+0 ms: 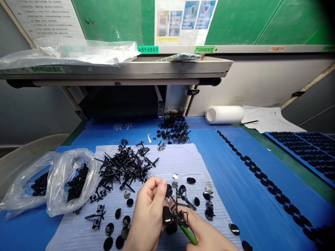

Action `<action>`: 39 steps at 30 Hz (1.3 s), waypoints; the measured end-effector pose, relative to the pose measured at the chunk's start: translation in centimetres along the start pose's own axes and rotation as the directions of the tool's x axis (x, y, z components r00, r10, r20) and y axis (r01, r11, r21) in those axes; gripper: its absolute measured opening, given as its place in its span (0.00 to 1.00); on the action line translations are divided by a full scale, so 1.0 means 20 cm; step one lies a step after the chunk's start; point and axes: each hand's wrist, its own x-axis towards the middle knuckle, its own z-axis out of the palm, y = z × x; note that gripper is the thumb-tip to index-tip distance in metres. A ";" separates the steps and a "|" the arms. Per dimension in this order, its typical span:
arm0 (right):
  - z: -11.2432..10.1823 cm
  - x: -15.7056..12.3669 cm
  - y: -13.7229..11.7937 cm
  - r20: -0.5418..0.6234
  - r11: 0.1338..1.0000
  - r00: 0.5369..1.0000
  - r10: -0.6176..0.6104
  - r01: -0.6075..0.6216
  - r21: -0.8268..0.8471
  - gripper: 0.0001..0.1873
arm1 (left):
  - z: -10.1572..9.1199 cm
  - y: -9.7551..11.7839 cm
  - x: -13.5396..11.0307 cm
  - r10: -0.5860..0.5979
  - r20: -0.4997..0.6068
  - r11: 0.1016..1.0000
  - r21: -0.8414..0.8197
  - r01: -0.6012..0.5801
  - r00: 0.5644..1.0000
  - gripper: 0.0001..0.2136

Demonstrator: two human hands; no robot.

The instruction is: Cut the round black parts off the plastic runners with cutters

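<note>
My left hand (148, 212) pinches a black plastic sprue (177, 205) that carries glossy round black discs (167, 215). Close against it on the right, my right hand (206, 230) is closed around a green-handled tool (188, 235); the tool's working end is hidden behind the sprue. Below both hands lies a white foam sheet (180, 158). Loose glossy discs (126, 220) are scattered on it to the left of my hands, and more discs (209, 213) lie to the right. A pile of black sprues (125, 165) sits beyond my left hand.
Two clear plastic bags (89, 174) of small black parts stand at left. Another heap of black parts (174, 127) lies at the back. Disc rows (272, 186) run along the blue mat (222, 167) at right, near a filled blue tray (309, 153). A white roll (225, 114) lies behind.
</note>
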 end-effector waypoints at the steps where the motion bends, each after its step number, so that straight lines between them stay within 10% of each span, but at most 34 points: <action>1: 0.00 0.00 0.00 -0.012 1.000 1.000 0.002 -0.002 -0.001 0.42 | 0.00 0.00 0.00 0.002 -0.001 1.000 0.000 -0.002 1.000 0.12; 17: -0.02 0.01 0.03 0.017 0.999 0.999 -0.035 0.036 -0.028 0.42 | 0.00 -0.02 0.01 -0.012 0.033 1.000 0.021 0.011 0.999 0.12; 39: -0.02 0.07 0.03 -0.056 0.956 0.994 -0.090 0.070 -0.285 0.14 | -0.03 -0.01 0.02 -0.002 0.006 0.999 -0.041 0.003 1.000 0.12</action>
